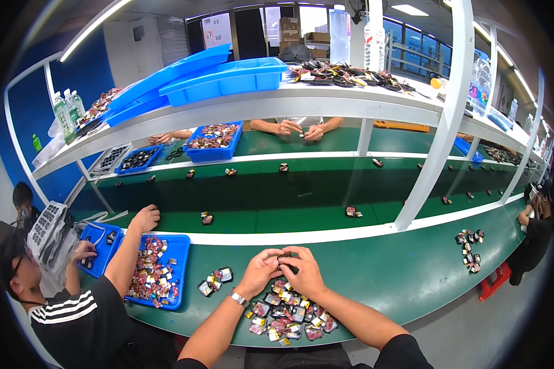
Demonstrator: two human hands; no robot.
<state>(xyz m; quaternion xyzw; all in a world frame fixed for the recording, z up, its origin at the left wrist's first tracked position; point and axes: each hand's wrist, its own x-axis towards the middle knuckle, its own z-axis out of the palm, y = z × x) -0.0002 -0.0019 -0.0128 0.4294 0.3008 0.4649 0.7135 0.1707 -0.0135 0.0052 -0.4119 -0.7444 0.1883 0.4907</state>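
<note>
Both hands meet over the green bench [375, 277] in front of me. My left hand [260, 272], with a watch at its wrist, pinches a small black casing [284, 258]. From the other side, the fingers of my right hand [303, 273] close on the same casing. Fingers cover most of it, so its details are hidden. Just below my hands spreads a pile of small electronic units [292, 315], black housings with silver and yellow batteries and red wires. A smaller cluster of these units [214, 281] lies left of my left wrist.
A blue tray [181, 270] full of wired batteries stands at left, beside a co-worker [74, 307] reaching over it. Beyond a white rail [326, 235], units sit spaced along a green belt [258, 184]. Above runs a shelf [326, 101] with blue trays [221, 80]. More units [469, 249] lie right.
</note>
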